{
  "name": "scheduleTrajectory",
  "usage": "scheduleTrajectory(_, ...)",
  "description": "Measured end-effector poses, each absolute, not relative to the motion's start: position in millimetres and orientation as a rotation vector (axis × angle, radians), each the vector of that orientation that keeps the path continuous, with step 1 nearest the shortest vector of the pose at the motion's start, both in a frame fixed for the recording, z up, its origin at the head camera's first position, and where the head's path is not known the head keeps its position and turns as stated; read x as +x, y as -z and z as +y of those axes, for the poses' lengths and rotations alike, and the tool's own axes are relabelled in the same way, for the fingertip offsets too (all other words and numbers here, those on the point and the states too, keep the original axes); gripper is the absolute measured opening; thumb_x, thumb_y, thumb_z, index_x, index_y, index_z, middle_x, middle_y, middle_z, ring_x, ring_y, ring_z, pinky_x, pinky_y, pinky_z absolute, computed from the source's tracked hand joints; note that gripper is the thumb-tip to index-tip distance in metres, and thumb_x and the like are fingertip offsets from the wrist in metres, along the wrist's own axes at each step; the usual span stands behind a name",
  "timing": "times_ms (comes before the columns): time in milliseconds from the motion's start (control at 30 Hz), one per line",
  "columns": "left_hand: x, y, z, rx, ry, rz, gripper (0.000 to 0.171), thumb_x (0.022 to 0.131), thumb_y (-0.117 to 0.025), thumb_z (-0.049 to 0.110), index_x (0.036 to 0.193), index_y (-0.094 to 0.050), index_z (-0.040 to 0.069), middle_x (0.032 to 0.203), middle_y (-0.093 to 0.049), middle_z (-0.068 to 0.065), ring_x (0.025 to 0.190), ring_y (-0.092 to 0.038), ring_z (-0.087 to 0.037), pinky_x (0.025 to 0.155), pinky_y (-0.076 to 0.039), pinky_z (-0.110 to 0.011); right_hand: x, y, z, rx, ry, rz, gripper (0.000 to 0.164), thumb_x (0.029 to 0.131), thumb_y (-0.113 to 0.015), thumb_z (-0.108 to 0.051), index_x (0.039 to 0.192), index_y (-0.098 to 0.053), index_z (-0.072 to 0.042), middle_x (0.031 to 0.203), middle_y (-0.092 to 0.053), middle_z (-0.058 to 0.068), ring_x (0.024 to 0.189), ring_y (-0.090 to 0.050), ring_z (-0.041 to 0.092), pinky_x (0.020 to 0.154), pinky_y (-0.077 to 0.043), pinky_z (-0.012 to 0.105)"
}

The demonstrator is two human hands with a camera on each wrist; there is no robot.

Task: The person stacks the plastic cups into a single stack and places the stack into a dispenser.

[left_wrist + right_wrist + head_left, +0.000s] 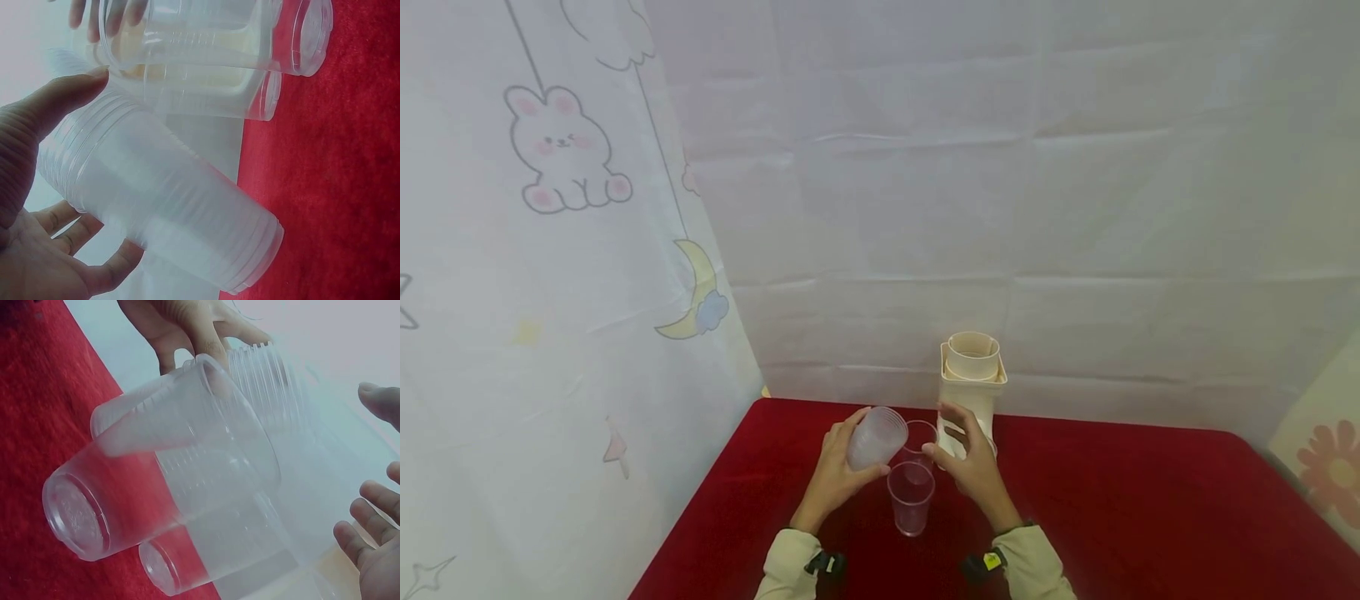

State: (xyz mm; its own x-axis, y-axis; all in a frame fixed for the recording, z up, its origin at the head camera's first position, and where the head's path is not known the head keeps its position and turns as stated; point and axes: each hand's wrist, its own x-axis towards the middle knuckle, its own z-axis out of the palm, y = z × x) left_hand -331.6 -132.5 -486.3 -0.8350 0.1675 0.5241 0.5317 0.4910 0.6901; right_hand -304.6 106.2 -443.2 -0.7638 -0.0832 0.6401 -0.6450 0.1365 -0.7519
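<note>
My left hand (837,473) grips a nested stack of clear plastic cups (877,440), tilted, thumb on one side near the rims and fingers on the other. In the left wrist view the stack (169,194) slants with its bases toward the lower right. Between my hands stands a single clear cup (912,507), upright on the red cloth. Behind it is a second clear cup (921,435), partly covered by the front one. My right hand (976,468) hovers to the right of these cups, thumb and fingers spread apart, holding nothing.
A cream plastic holder (972,392) with a round tube opening on top stands behind my right hand, which overlaps its lower part. Red cloth (1112,500) covers the table. A pale curtain (887,208) hangs along the far edge, and a printed one (565,375) at the left.
</note>
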Motion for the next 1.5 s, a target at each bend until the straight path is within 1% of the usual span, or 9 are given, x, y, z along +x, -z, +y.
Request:
scheduleTrajectory(67, -331, 487, -132, -0.582, 1.290, -2.354, 0.092, 0.072, -0.089, 0.032, 0.150, -0.042, 0.031, 0.127, -0.053, -0.005, 0.111, -0.044, -0.024, 0.076, -0.045, -0.040, -305, 445, 108, 0.693, -1.661, -1.977, 0.065, 0.080, -0.075, 0.009, 0.136, -0.044, 0.016, 0.135, -0.053, 0.029, 0.126, -0.048, 0.049, 0.098, -0.040, 0.065)
scheduleTrajectory(233, -331, 487, -132, -0.576, 1.293, -2.357, 0.091, 0.072, -0.088, 0.036, 0.150, -0.041, 0.034, 0.127, -0.053, -0.005, 0.111, -0.044, -0.023, 0.077, -0.045, -0.041, -307, 447, 110, 0.671, -1.658, -1.993, 0.064, 0.080, -0.075, 0.009, 0.136, -0.045, 0.014, 0.134, -0.052, 0.031, 0.125, -0.048, 0.049, 0.101, -0.047, 0.047)
scheduleTrajectory(300, -331, 487, -131, -0.568, 1.297, -2.364, 0.090, 0.072, -0.088, 0.033, 0.150, -0.042, 0.033, 0.127, -0.053, -0.005, 0.111, -0.043, -0.023, 0.078, -0.045, -0.040, -306, 447, 111, 0.664, -1.664, -1.993, 0.063, 0.080, -0.075, 0.009, 0.135, -0.045, 0.014, 0.134, -0.051, 0.033, 0.125, -0.048, 0.050, 0.101, -0.046, 0.049)
scheduleTrajectory(467, -330, 487, -131, -0.569, 1.292, -2.366, 0.090, 0.072, -0.088, 0.036, 0.150, -0.042, 0.033, 0.127, -0.053, -0.005, 0.111, -0.043, -0.023, 0.077, -0.046, -0.040, -305, 445, 113, 0.650, -1.675, -2.005, 0.065, 0.080, -0.075, 0.009, 0.136, -0.043, 0.016, 0.136, -0.048, 0.036, 0.127, -0.046, 0.051, 0.101, -0.038, 0.064)
scheduleTrajectory(633, -331, 487, -131, -0.581, 1.279, -2.356, 0.091, 0.072, -0.087, 0.038, 0.150, -0.042, 0.031, 0.127, -0.053, -0.005, 0.111, -0.044, -0.024, 0.077, -0.045, -0.040, -318, 459, 117, 0.649, -1.647, -1.981, 0.067, 0.079, -0.076, 0.010, 0.138, -0.044, 0.012, 0.137, -0.050, 0.032, 0.128, -0.047, 0.048, 0.100, -0.039, 0.063)
scheduleTrajectory(867, -331, 485, -132, -0.576, 1.291, -2.367, 0.091, 0.072, -0.087, 0.040, 0.150, -0.042, 0.031, 0.128, -0.053, -0.004, 0.112, -0.044, -0.023, 0.079, -0.045, -0.041, -331, 475, 125, 0.636, -1.660, -1.988, 0.067, 0.082, -0.079, 0.002, 0.141, -0.047, 0.000, 0.140, -0.052, 0.020, 0.130, -0.048, 0.035, 0.105, -0.043, 0.045)
scheduleTrajectory(1133, -330, 485, -132, -0.570, 1.310, -2.369, 0.091, 0.072, -0.088, 0.035, 0.150, -0.042, 0.032, 0.127, -0.053, -0.006, 0.112, -0.044, -0.024, 0.077, -0.045, -0.040, -331, 476, 130, 0.678, -1.675, -1.928, 0.067, 0.081, -0.078, 0.004, 0.140, -0.047, 0.002, 0.140, -0.052, 0.022, 0.130, -0.048, 0.032, 0.104, -0.041, 0.024)
scheduleTrajectory(1300, -328, 484, -132, -0.568, 1.326, -2.370, 0.091, 0.072, -0.086, 0.040, 0.150, -0.041, 0.032, 0.128, -0.053, -0.005, 0.112, -0.043, -0.023, 0.077, -0.046, -0.040, -329, 474, 132, 0.655, -1.649, -1.930, 0.067, 0.080, -0.079, 0.005, 0.140, -0.048, 0.001, 0.140, -0.053, 0.021, 0.130, -0.047, 0.036, 0.104, -0.040, 0.020)
scheduleTrajectory(1500, -330, 485, -133, -0.577, 1.289, -2.351, 0.090, 0.072, -0.087, 0.040, 0.150, -0.043, 0.027, 0.128, -0.053, -0.005, 0.111, -0.044, -0.023, 0.077, -0.045, -0.040, -329, 471, 136, 0.649, -1.613, -1.924, 0.070, 0.078, -0.078, 0.008, 0.141, -0.047, 0.003, 0.140, -0.052, 0.023, 0.130, -0.046, 0.040, 0.104, -0.041, 0.025)
